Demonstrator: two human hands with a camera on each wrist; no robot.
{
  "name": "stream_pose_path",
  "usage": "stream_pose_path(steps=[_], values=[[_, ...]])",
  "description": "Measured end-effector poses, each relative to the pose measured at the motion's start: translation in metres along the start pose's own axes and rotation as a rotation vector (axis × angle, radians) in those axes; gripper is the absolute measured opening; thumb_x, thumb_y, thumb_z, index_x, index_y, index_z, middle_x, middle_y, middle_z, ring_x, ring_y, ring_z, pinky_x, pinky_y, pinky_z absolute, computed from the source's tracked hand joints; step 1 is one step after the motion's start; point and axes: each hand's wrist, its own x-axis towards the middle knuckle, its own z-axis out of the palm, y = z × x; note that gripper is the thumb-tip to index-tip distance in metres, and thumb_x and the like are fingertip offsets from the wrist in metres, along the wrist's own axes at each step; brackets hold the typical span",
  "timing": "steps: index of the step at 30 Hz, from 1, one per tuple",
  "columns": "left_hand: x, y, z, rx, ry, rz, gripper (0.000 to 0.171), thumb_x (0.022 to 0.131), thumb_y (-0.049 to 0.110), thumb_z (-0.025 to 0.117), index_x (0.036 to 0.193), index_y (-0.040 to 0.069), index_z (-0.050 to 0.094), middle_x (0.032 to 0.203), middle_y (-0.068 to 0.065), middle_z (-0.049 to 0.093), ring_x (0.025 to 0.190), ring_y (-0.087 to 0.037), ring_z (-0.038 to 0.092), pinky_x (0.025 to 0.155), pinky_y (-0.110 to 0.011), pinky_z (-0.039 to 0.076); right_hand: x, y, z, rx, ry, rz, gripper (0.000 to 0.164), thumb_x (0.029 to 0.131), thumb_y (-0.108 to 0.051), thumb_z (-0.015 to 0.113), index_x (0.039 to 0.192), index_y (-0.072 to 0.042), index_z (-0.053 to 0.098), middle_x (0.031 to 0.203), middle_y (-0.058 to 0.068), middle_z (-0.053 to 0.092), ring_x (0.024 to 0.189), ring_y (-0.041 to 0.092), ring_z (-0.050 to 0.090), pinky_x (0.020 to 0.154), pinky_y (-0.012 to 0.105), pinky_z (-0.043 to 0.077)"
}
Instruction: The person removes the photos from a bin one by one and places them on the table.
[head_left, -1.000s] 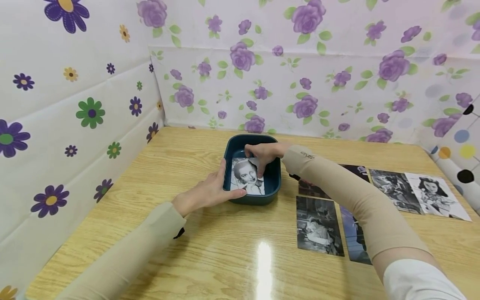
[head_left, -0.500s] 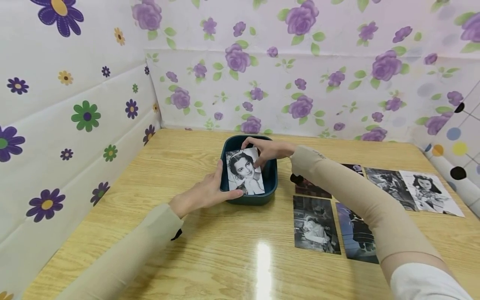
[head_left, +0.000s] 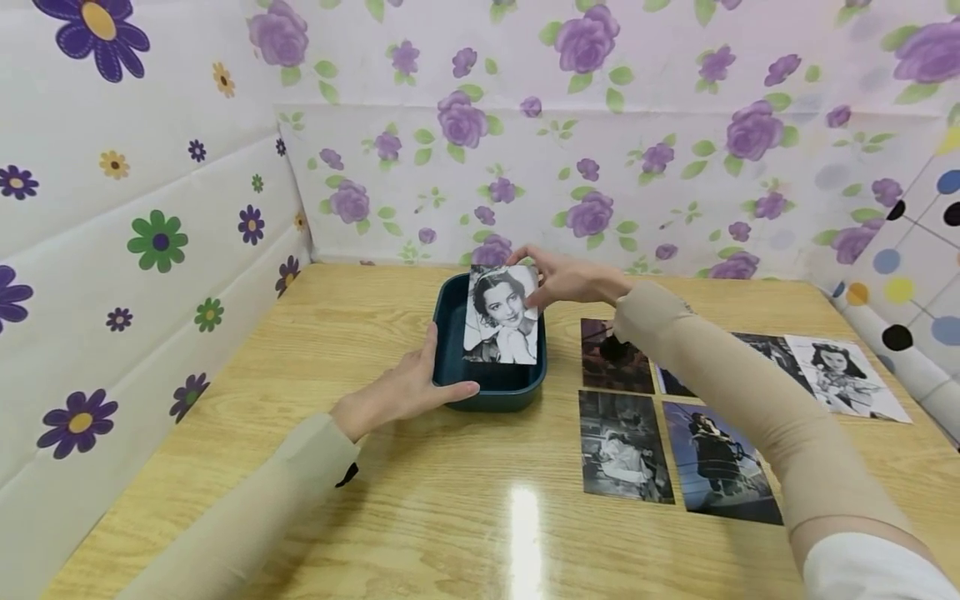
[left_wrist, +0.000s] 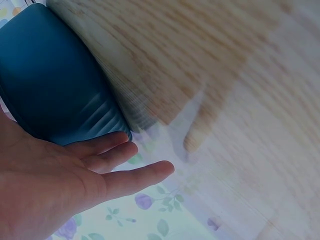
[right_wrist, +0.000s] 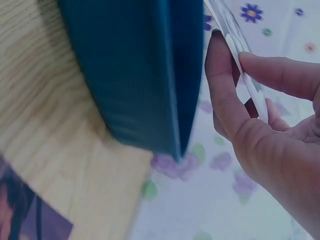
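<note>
A black-and-white photo print (head_left: 501, 321) of a person's portrait is held above the dark teal box (head_left: 491, 401), tilted and face toward the head camera. My right hand (head_left: 570, 277) pinches its right edge; in the right wrist view the thumb lies on one face of the print (right_wrist: 254, 92) and fingers on the other. At the box's near left corner, my left hand (head_left: 405, 385) rests with fingers along the left wall and thumb by the front rim. The left wrist view shows that hand (left_wrist: 60, 175) with straight fingers beside the box (left_wrist: 50, 75).
Several photo prints lie on the wooden table to the right: a dark reddish one (head_left: 617, 362), a black-and-white one (head_left: 626, 454), a bluish one (head_left: 720, 462) and a portrait (head_left: 847, 375). The right sleeve covers some. Floral sheets (head_left: 420, 167) stand behind and left.
My right hand has lifted the photo print from inside the box to above its rim. The left hand has kept its place at the box. The head view has shifted slightly.
</note>
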Motion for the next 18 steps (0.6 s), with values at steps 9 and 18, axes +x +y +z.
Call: stream_pose_path(steps=[9, 18], values=[[0.0, -0.002, 0.001, -0.006, 0.003, -0.007, 0.126, 0.073, 0.086, 0.048, 0.15, 0.02, -0.026, 0.162, -0.019, 0.009, 0.148, -0.039, 0.019, 0.115, -0.056, 0.026, -0.059, 0.014, -0.031, 0.02, 0.041, 0.018, 0.07, 0.087, 0.001, 0.065, 0.14, -0.022, 0.026, 0.134, 0.021, 0.037, 0.1, 0.031, 0.06, 0.09, 0.045, 0.053], [-0.002, -0.001, 0.001, -0.018, 0.01, 0.021, 0.126, 0.075, 0.084, 0.049, 0.151, 0.016, -0.025, 0.161, -0.022, 0.008, 0.147, -0.042, 0.02, 0.114, -0.058, 0.027, -0.146, 0.058, -0.05, -0.019, 0.101, 0.108, 0.071, 0.086, -0.007, 0.068, 0.142, -0.02, 0.026, 0.149, 0.022, 0.027, 0.113, 0.036, 0.055, 0.095, 0.051, 0.049]])
